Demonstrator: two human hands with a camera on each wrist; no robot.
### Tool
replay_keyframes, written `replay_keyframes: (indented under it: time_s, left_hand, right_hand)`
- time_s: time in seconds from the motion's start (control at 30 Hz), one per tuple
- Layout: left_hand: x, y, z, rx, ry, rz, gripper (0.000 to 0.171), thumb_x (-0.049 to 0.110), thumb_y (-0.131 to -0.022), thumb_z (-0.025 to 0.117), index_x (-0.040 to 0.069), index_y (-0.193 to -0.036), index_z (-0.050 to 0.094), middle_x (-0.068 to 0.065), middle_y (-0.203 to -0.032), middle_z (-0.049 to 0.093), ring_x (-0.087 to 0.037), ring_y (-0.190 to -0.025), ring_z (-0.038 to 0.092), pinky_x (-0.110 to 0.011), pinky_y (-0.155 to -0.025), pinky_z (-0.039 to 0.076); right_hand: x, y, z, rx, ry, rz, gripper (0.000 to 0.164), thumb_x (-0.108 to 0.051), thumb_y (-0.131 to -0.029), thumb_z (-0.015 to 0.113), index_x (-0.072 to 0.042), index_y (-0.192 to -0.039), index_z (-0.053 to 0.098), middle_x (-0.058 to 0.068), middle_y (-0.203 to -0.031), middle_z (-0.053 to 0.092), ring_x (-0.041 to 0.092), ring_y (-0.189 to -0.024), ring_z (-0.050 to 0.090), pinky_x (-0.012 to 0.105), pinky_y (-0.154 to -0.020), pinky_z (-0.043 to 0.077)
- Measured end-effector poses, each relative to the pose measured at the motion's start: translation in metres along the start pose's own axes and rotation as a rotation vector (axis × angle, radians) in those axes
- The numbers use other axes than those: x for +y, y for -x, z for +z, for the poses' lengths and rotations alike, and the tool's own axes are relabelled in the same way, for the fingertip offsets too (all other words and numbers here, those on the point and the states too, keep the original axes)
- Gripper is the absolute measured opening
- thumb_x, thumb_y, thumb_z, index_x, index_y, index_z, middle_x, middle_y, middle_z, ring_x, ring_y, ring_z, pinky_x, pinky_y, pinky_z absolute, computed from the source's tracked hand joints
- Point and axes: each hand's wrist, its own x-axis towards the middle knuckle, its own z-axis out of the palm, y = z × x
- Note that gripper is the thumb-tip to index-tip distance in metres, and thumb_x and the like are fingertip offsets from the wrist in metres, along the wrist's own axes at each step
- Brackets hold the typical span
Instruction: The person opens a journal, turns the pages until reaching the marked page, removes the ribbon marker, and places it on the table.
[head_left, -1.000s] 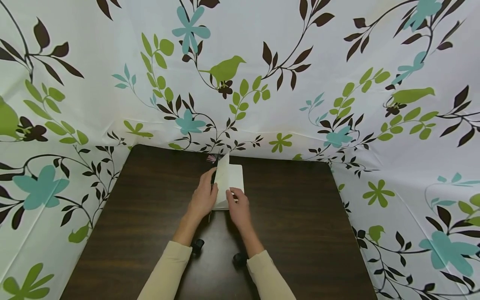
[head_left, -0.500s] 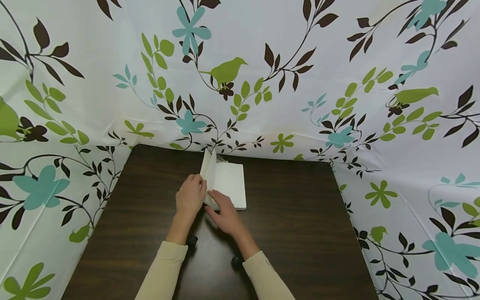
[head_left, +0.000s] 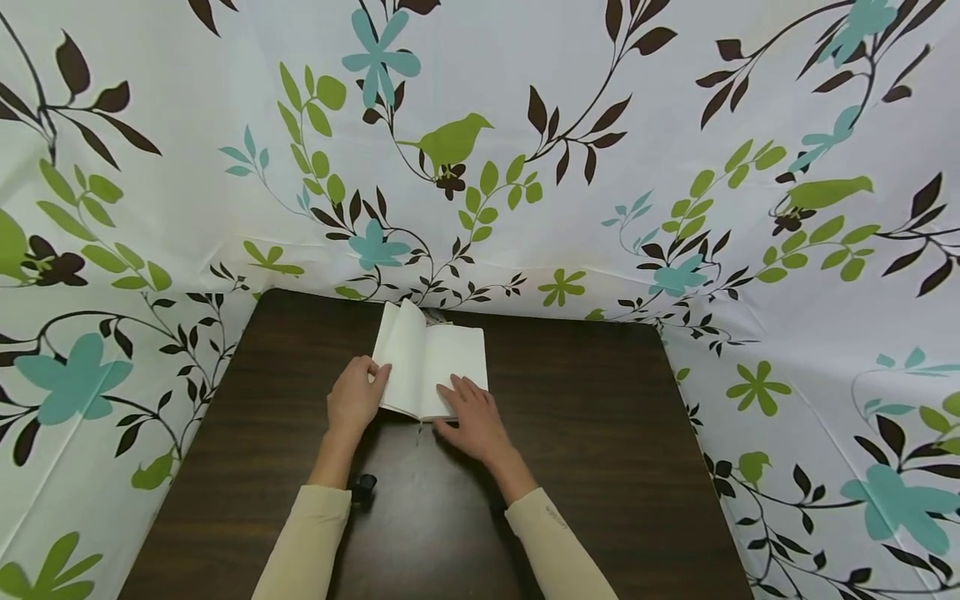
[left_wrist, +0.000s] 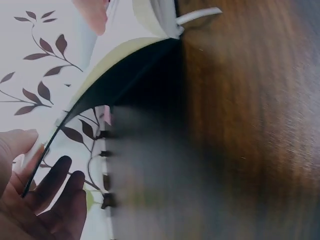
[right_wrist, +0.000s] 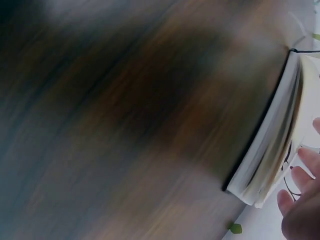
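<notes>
A notebook (head_left: 456, 362) with blank white pages and a dark cover lies open near the far edge of the table. Its left side is tilted up off the wood. My left hand (head_left: 354, 392) pinches the raised cover and pages by their outer edge; in the left wrist view the thumb is on the page side and the fingers are behind the cover (left_wrist: 125, 75). On the lower part of the right page rests my right hand (head_left: 474, 418), its fingers spread. The thick page block (right_wrist: 272, 145) shows in the right wrist view. A ribbon (left_wrist: 200, 15) sticks out at the spine.
The dark wood-grain table (head_left: 600, 467) reaches back to a patterned cloth (head_left: 570, 125) hanging behind and at both sides. Just behind the notebook, a small partly hidden item (head_left: 437, 317) lies at the far edge. A black wrist device (head_left: 363, 489) sits at the left wrist.
My left hand has swung the cover and pages leftward, so the notebook is spread wider. The right hand went left to the spine, then back right onto the right page.
</notes>
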Motion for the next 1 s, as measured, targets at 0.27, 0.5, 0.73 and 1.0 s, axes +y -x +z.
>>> replay_keyframes:
  time_s: [0.27, 0.5, 0.73, 1.0]
  left_hand:
    - [-0.016, 0.000, 0.005, -0.022, 0.082, -0.042, 0.039, 0.043, -0.112, 0.056, 0.008, -0.127, 0.057, -0.021, -0.133, 0.068, -0.036, -0.091, 0.063, -0.049, -0.072, 0.046]
    - [-0.035, 0.001, 0.010, -0.090, 0.210, -0.035, 0.046, 0.035, -0.113, 0.054, 0.005, -0.145, 0.041, -0.033, -0.131, 0.063, -0.032, -0.072, 0.053, -0.040, -0.062, 0.041]
    - [-0.051, -0.003, 0.013, -0.102, 0.334, 0.014, 0.067, 0.033, -0.114, 0.054, 0.018, -0.168, 0.019, -0.033, -0.171, 0.029, -0.051, -0.150, 0.044, -0.065, -0.103, 0.048]
    - [-0.059, -0.005, 0.014, -0.117, 0.323, 0.000, 0.079, 0.031, -0.114, 0.053, 0.017, -0.175, 0.004, -0.027, -0.177, 0.020, -0.049, -0.161, 0.026, -0.069, -0.125, 0.030]
  right_hand:
    - [0.011, 0.002, 0.001, -0.046, 0.024, -0.086, 0.060, -0.044, -0.106, 0.069, -0.030, -0.162, 0.051, 0.004, -0.174, 0.038, 0.030, -0.158, 0.041, 0.061, -0.122, 0.041]
    - [0.018, -0.001, -0.002, -0.094, 0.030, -0.117, 0.051, -0.037, -0.108, 0.067, -0.029, -0.158, 0.055, 0.005, -0.169, 0.046, 0.029, -0.153, 0.048, 0.061, -0.118, 0.046]
    - [0.024, -0.006, -0.005, -0.115, 0.041, -0.141, 0.052, -0.034, -0.104, 0.075, -0.024, -0.152, 0.060, 0.003, -0.165, 0.050, 0.029, -0.149, 0.051, 0.057, -0.116, 0.048]
    - [0.028, -0.012, -0.011, -0.123, -0.007, -0.178, 0.039, -0.026, -0.104, 0.074, -0.018, -0.142, 0.068, 0.005, -0.160, 0.056, 0.029, -0.144, 0.056, 0.051, -0.115, 0.050]
